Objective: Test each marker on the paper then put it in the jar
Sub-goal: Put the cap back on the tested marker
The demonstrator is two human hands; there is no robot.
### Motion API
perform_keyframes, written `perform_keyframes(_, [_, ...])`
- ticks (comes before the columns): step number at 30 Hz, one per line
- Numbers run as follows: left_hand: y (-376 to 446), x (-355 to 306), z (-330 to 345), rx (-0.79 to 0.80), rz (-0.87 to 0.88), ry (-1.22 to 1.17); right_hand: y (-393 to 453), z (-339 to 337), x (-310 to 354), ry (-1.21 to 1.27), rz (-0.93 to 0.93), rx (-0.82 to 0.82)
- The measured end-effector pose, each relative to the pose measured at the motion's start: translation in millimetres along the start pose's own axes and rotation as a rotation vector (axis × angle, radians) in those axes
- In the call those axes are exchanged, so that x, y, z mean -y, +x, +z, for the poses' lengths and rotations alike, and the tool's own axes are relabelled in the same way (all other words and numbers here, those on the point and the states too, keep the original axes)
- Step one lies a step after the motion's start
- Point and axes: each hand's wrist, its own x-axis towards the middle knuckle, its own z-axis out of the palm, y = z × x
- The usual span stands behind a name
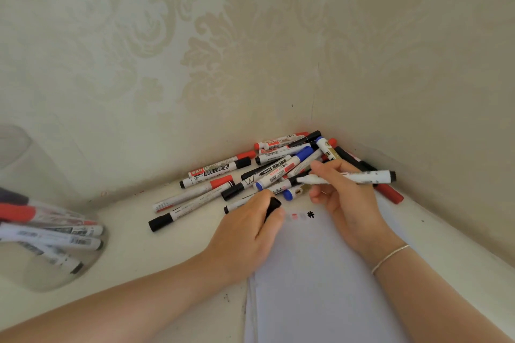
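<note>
A white-barrelled marker [347, 177] is pinched in the right hand [344, 198], fingers curled round mid-barrel, the uncapped tip pointing left above the paper [320, 273]. A black cap [273, 207] is gripped in the curled fingers of the left hand [245, 234], which rests at the paper's left edge. Faint red and grey marks and one black scribble [311, 214] are seen near the paper's top edge. The untested pile [267, 172] lies in the corner; the glass jar [41, 234], on its side at far left, is seen to hold several markers already. The marker is judged light, rigid and smooth-walled; a hold near the tip is judged best for writing. "M8103" is read on one blue-capped barrel; other print is too small to read
</note>
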Motion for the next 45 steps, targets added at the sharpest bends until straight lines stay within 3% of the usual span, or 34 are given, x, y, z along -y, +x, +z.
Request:
perform_keyframes(4, [2,-4,0,0.059,-0.038,0.031,-3,4,1,0.107,0.080,0.035])
perform_keyframes(16, [2,1,2,0.047,0.090,0.179,-4,3,-5,-0.186,0.020,0.103])
perform_keyframes(21, [1,4,3,0.025,0.116,0.116,-8,5,-4,-0.170,0.033,0.251])
perform_keyframes(26, [0,-3,-2,-0.060,0.113,-0.090,-12,14,-1,0.010,0.114,0.258])
perform_keyframes(31, [4,-11,-11,-0.269,0.057,-0.219,-21,47,-1,0.043,0.034,0.142])
perform_keyframes(36, [11,-36,-52,-0.348,0.062,-0.297,-21,88,32,-0.038,-0.110,0.175])
perform_keyframes(38, [10,-46,-85,-0.313,0.059,-0.253,-18,108,50,-0.073,-0.133,0.249])
perform_keyframes(41, [6,-55,-143,-0.161,-0.025,0.017,-14,141,65,-0.107,-0.081,0.344])
perform_keyframes(45, [-13,-55,-203,-0.093,-0.135,0.242,-16,194,61,-0.169,-0.116,0.363])
